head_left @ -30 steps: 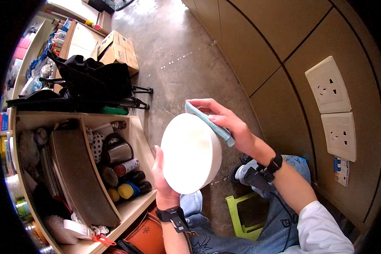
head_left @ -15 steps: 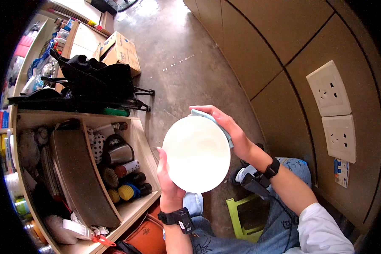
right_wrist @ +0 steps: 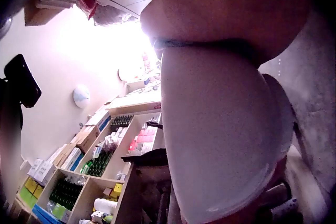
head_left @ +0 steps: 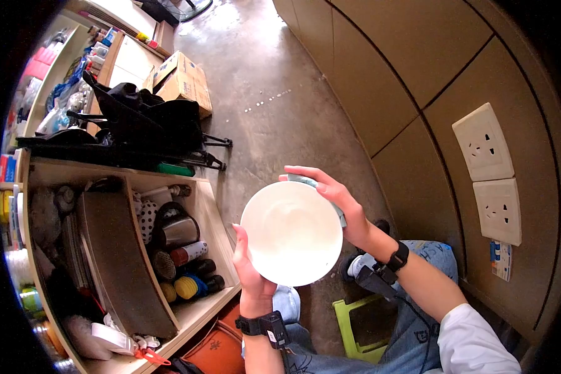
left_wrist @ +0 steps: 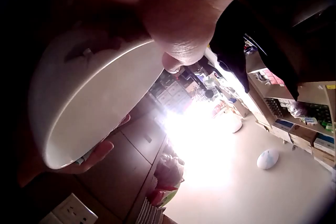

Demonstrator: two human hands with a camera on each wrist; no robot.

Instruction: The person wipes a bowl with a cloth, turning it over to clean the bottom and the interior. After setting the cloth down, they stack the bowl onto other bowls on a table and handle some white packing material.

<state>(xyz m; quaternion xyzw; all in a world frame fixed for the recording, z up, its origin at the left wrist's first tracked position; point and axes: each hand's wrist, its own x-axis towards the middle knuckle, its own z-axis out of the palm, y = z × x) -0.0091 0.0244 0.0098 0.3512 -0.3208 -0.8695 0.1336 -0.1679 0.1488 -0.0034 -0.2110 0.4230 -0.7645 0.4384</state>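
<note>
Fingers of both hands hold a plain white bowl [head_left: 291, 232], seemingly clean inside.

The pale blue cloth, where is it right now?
In the head view, the pale blue cloth peeks out behind the round white bowl's far rim, pressed there by the right hand.

Both hands were bare. The left hand [head_left: 250, 269] had a black strap around its wrist, and on that strap sat a small black camera unit with a pale label. The right hand [head_left: 343, 209] wore a matching black band, its black camera block hanging under the forearm with a thin dark cable trailing away from it. A white sleeve sat pushed up toward the right elbow. Blue jeans with dark printed lettering covered the legs, and there was a light-coloured shoe below.
</note>
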